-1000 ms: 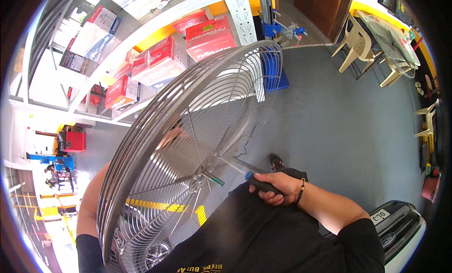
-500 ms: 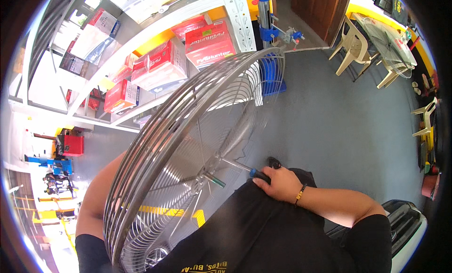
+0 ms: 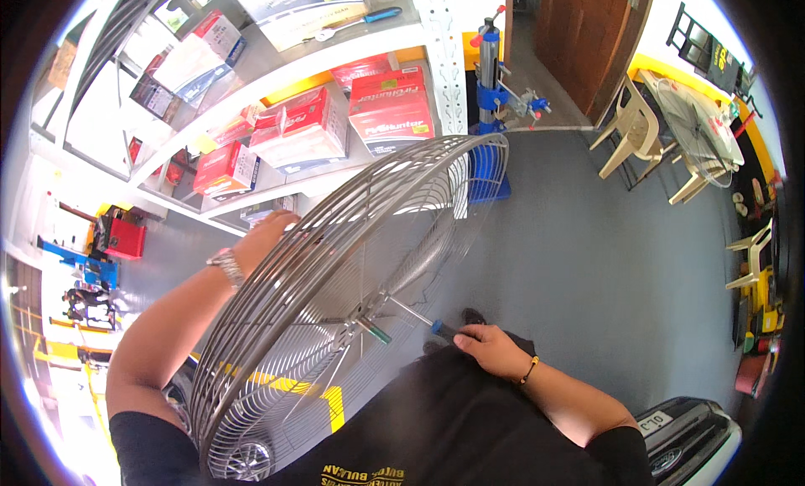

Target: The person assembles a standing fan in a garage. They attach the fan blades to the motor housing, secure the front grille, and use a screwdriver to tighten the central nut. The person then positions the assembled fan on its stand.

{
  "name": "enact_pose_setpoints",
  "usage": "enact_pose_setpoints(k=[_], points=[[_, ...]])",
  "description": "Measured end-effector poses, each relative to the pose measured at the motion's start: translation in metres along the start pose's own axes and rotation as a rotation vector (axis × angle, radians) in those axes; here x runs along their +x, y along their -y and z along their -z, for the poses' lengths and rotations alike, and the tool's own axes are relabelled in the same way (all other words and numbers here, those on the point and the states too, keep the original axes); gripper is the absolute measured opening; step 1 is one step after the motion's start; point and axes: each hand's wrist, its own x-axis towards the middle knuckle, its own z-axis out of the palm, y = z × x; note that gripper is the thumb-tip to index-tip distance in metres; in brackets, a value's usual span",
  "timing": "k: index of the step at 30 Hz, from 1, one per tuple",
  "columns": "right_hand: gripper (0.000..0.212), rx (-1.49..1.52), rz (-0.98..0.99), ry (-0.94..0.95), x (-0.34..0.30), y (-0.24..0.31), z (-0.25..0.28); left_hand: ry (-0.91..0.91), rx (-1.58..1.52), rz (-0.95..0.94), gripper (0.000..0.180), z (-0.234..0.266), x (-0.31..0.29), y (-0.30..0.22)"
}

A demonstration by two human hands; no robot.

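A large round wire fan guard (image 3: 281,297) stands tilted in front of my body. My left hand (image 3: 267,239), with a metal band on its wrist, grips the guard's outer far-left side; some fingertips are hidden among the wires. In my right hand (image 3: 496,352) is a screwdriver (image 3: 444,330) with a blue and black handle, held close to my black shirt. Its thin shaft points up and left to the bracket at the guard's hub (image 3: 369,306); whether the tip sits in a screw is too small to tell. A green-ended rod (image 3: 376,331) sticks out beside it.
A metal shelf rack (image 3: 453,92) with red and white boxes (image 3: 390,109) stands ahead left. Beside it is a blue stand (image 3: 488,167) with a clamp. Beige plastic chairs (image 3: 631,125) and a table are far right. A car's front (image 3: 692,440) shows at lower right.
My left hand has come into sight on the guard's outer side. The guard sits slightly lower in the picture as the view shifts. My right hand keeps its hold on the screwdriver.
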Motion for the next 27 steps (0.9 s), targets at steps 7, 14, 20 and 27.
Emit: enact_pose_setpoints(k=[7, 14, 20, 27], points=[[0.029, 0.235, -0.205, 0.213, 0.016, 0.005, -0.014, -0.455, 0.107, 0.111, 0.040, 0.096, -0.164, -0.179], [0.031, 0.436, -0.304, 0.477, 0.045, 0.000, 0.009, -0.675, -0.287, -0.018, 0.029, 0.002, -0.299, -0.294], [0.027, -0.315, 0.148, 0.636, 0.106, -0.062, 0.021, -0.400, -0.952, 0.383, 0.045, -0.229, -0.159, -0.255], [0.033, -0.370, 0.394, 0.707, 0.105, -0.024, 0.018, -0.703, -1.540, 0.655, 0.051, -0.306, -0.035, -0.231]])
